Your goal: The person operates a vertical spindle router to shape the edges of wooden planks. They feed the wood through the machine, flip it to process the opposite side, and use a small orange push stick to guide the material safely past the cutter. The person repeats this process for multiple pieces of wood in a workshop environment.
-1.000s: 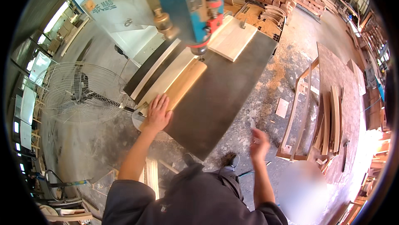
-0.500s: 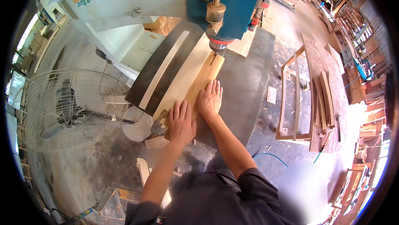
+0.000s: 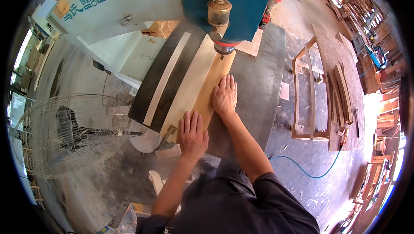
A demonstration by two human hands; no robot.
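Both hands lie flat, palm down, on a long light-brown wooden board (image 3: 210, 91) that rests on the dark grey metal bench (image 3: 258, 83) of a machine. The left hand (image 3: 192, 134) presses on the near end of the board, with the fingers stretched out and close together; its grip is open and holds nothing. The right hand (image 3: 225, 96) lies further along the same board, also with straight fingers and an open grip, only pressing down. The far end of the board reaches under the round metal spindle (image 3: 223, 46) of the blue machine head (image 3: 241, 1). Just beside the board, on its left, lies a paler curved wooden piece (image 3: 189, 83). On the floor at the left stands a wire-cage fan (image 3: 64, 134). At the right, wooden frames (image 3: 310, 96) lie on the floor.
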